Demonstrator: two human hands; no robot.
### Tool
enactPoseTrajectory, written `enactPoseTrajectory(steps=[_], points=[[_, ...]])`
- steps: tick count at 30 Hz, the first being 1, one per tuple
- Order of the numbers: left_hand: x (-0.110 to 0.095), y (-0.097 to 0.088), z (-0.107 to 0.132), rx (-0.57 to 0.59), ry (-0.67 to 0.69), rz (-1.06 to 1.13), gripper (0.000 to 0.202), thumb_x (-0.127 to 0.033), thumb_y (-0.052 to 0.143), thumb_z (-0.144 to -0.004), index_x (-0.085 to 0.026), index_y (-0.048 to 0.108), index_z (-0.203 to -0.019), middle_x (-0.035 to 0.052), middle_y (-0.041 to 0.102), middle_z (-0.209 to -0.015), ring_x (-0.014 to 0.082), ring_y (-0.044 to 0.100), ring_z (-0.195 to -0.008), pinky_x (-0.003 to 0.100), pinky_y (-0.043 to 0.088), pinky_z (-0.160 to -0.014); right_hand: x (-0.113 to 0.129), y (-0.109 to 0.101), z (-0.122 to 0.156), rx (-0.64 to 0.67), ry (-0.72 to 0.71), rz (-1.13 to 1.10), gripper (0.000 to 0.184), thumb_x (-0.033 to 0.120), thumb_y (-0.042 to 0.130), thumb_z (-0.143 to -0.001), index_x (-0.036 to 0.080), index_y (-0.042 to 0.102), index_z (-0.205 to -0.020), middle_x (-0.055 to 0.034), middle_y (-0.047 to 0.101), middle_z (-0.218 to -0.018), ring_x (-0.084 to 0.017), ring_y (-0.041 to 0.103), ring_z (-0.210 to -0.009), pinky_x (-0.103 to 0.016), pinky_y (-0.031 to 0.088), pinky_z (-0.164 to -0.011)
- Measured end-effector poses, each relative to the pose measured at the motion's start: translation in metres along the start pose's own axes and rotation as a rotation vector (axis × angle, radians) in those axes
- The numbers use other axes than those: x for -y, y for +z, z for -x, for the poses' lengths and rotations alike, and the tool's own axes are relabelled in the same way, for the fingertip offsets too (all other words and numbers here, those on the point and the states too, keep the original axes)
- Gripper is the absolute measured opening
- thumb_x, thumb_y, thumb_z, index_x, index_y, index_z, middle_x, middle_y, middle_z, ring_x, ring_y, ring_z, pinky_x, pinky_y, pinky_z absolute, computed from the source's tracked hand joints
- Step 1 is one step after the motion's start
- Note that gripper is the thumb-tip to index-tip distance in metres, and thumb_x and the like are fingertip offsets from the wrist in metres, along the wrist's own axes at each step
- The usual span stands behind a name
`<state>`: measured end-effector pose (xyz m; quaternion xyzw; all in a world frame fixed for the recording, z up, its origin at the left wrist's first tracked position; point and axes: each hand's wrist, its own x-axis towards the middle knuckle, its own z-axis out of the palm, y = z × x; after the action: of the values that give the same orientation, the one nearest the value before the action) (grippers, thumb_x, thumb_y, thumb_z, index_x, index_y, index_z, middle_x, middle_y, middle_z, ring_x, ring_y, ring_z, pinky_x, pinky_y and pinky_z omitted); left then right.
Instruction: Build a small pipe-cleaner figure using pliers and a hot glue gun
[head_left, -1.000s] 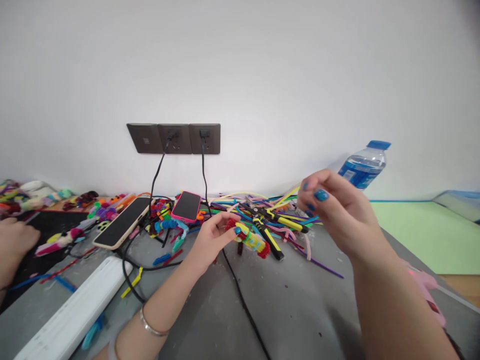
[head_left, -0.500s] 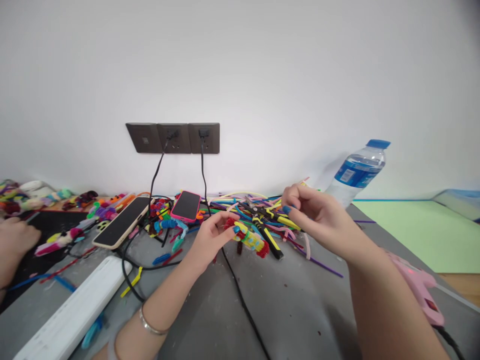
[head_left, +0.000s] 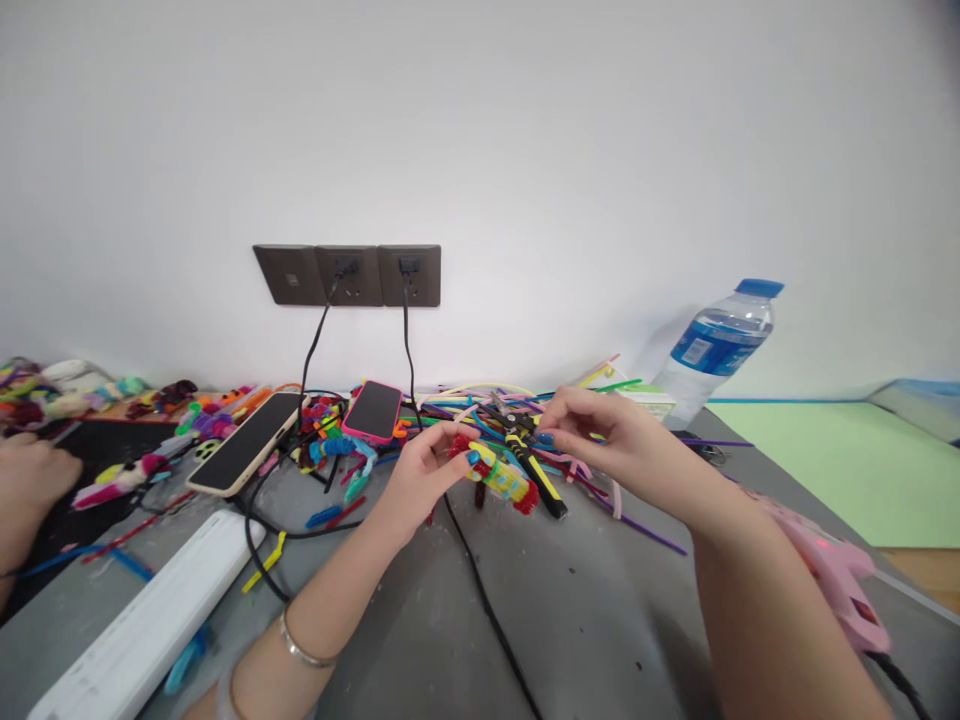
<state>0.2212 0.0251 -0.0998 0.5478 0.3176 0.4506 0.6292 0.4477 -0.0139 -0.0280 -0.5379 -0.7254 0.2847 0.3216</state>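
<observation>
My left hand (head_left: 425,482) pinches a fuzzy pipe-cleaner craft piece (head_left: 501,476), yellow with light blue-green spots and red ends, between thumb and fingers. To its right, my right hand (head_left: 592,428) hovers over the pile with thumb and forefinger drawn together. What these fingertips hold, if anything, is too small to make out. Pliers (head_left: 541,478) with yellow and black handles lie just beyond the craft piece. Loose pipe cleaners (head_left: 465,408) in many colours spread beneath and behind the pliers, and my right hand covers part of them.
Two phones, one cream-edged (head_left: 247,445) and one pink-edged (head_left: 373,411), lie left of centre. A white power strip (head_left: 142,625) and black cords (head_left: 480,580) cross the grey table. A water bottle (head_left: 721,345) leans right, near a pink device (head_left: 832,565). Another person's hand (head_left: 34,480) rests at far left.
My right hand has moved left and slightly down toward the pliers, its thumb and forefinger reaching forward. My left hand and the craft piece stay nearly still.
</observation>
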Motion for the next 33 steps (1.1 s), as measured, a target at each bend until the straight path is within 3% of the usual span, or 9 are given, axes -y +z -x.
enactPoseTrajectory(steps=[5, 17, 33], points=[[0.0, -0.001, 0.0, 0.001, 0.014, 0.007, 0.032, -0.036, 0.08, -0.073, -0.017, 0.07, -0.095, 0.0061, 0.068, -0.093, 0.0166, 0.061, -0.084, 0.025, 0.053, -0.072, 0.002, 0.008, -0.004, 0.105, -0.01, 0.035, 0.023, 0.038, 0.056, -0.089, 0.019, 0.067, -0.085, -0.0025, 0.058, -0.074, -0.015, 0.049, -0.063, -0.026, 0.037, -0.054], [-0.001, 0.0, 0.001, 0.031, 0.033, 0.011, 0.03, -0.034, 0.08, -0.073, -0.018, 0.07, -0.096, 0.005, 0.068, -0.093, 0.0156, 0.061, -0.085, 0.023, 0.051, -0.071, 0.003, 0.018, -0.004, 0.266, 0.07, 0.033, 0.009, 0.026, 0.053, -0.087, 0.02, 0.055, -0.081, 0.0029, 0.05, -0.067, -0.013, 0.044, -0.06, -0.024, 0.032, -0.053], [-0.001, -0.001, 0.0, 0.085, 0.091, -0.004, 0.026, -0.031, 0.078, -0.076, -0.017, 0.07, -0.097, 0.0071, 0.071, -0.099, 0.0175, 0.064, -0.092, 0.025, 0.053, -0.079, 0.006, 0.02, -0.003, 0.281, 0.12, -0.034, 0.011, 0.023, 0.053, -0.084, 0.02, 0.05, -0.074, 0.0041, 0.049, -0.064, -0.012, 0.042, -0.058, -0.024, 0.029, -0.052]])
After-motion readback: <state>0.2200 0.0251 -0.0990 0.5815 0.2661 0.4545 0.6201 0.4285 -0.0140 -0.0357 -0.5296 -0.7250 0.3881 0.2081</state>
